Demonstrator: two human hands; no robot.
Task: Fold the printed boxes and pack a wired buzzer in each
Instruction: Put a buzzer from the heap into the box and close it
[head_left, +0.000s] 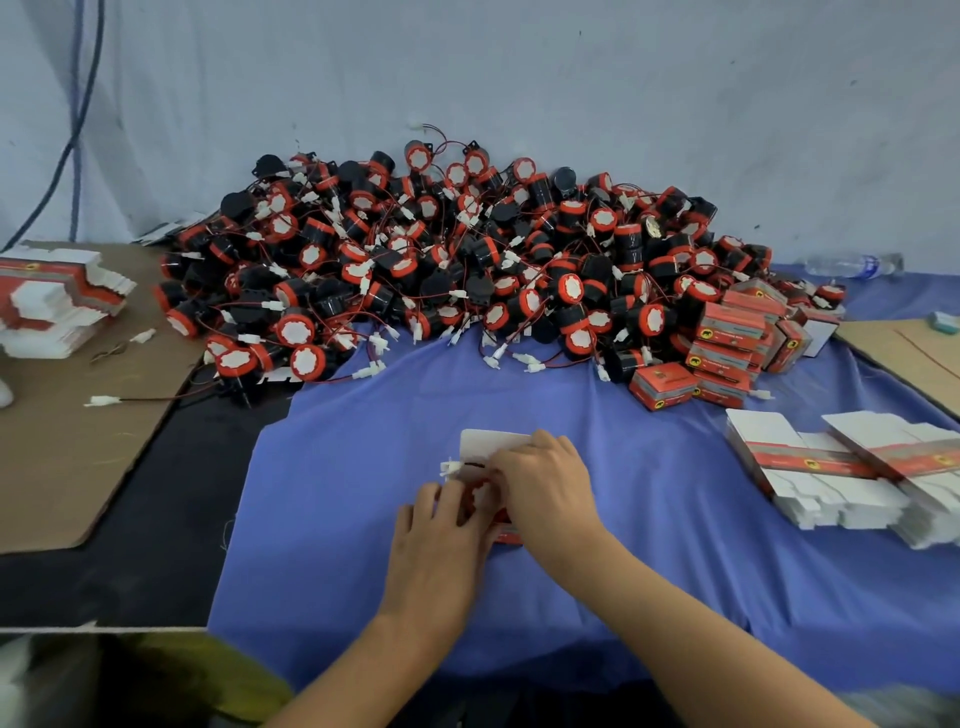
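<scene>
Head view: left hand (441, 530) and right hand (545, 488) hold box (488, 444) and buzzer (477, 493).

No wording can be read anywhere. The folded boxes (727, 332) and the flat box blanks (810, 460) carry a round yellow emblem with a black animal figure, beside lines of print too blurred to make out. The label on the plastic bottle (852, 265) is likewise illegible.

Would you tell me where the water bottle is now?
In the head view, the water bottle lies far right by the wall, just beyond the packed boxes.
</scene>
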